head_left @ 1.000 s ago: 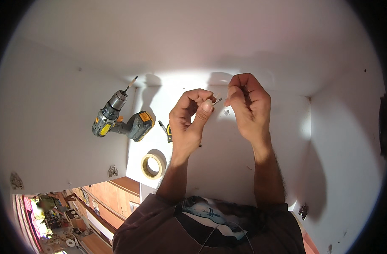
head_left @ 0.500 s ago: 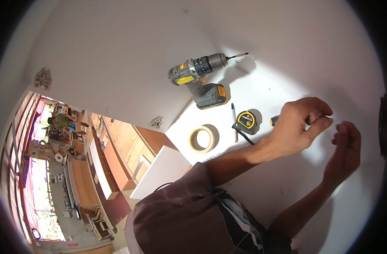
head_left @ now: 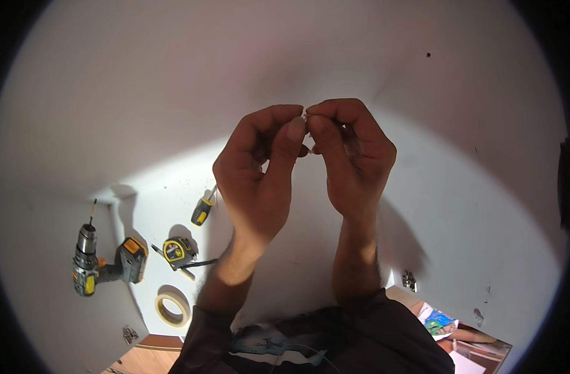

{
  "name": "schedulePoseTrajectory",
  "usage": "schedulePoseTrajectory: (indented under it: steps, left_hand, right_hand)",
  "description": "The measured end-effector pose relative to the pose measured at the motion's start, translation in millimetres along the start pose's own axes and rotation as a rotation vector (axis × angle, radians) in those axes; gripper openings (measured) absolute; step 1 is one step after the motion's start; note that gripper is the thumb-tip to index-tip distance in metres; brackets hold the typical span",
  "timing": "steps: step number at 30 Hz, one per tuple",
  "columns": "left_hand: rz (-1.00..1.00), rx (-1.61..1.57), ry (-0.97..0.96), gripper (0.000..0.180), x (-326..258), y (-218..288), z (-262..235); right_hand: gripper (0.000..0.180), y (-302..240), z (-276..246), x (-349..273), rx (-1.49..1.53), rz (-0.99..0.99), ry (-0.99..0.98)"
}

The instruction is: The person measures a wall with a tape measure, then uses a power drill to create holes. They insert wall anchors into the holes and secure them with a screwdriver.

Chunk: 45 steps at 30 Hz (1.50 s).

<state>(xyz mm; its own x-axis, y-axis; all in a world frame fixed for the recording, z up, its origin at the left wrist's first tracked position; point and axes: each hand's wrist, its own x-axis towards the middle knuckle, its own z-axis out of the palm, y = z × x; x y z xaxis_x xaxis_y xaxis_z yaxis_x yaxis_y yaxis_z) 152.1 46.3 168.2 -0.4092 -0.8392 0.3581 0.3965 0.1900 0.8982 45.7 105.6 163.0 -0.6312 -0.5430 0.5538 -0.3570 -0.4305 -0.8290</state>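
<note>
My left hand and my right hand are raised side by side, their fingertips meeting. Thumb and forefinger are pinched together on each hand. A tiny pale bit shows between the fingertips, too small to name. To the left of my left wrist lies a black and yellow screwdriver. Beyond it are a yellow and black tape measure, with a dark pen-like stick beside it, and a roll of masking tape. A grey and yellow cordless drill with a bit fitted lies farther left.
White panels surround me on several sides. Metal hinges sit on panel edges, one at the lower left and one at the lower right. A small dark hole marks the far panel. Past the lower right edge, coloured items show.
My view has swung round, so the drill and tape now lie at the lower left. My hands, apart before, have come together with their fingertips pinched.
</note>
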Motion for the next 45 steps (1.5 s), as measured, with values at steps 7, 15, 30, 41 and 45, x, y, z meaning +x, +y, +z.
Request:
schedulePoseTrajectory:
  steps: [7, 15, 30, 41, 45]
  left_hand:
    - [0.31, 0.424, 0.062, 0.016, -5.7, -6.9, 6.7]
    - [0.349, 0.392, 0.053, 0.023, -7.0, -15.9, 18.2]
    - [0.309, 0.3, 0.034, 0.012, 6.0, -14.0, 18.2]
    - [0.299, 0.116, -0.199, 0.006, 42.6, -18.0, 56.7]
    - [0.488, 0.269, -0.217, 0.007, 69.8, -28.6, 97.5]
  right_hand:
    - [0.006, -2.5, -6.2, 1.3, -0.287, -0.166, 0.119]
    - [0.008, -0.7, -5.6, 4.5, -0.373, -0.232, 0.161]
    - [0.036, -15.8, -23.8, 5.8, -0.228, -0.187, -0.016]
    - [0.033, -17.9, -47.6, 10.9, -0.121, -0.164, 0.173]
    - [0.032, -37.5, -60.5, 6.8, -0.147, -0.045, 0.286]
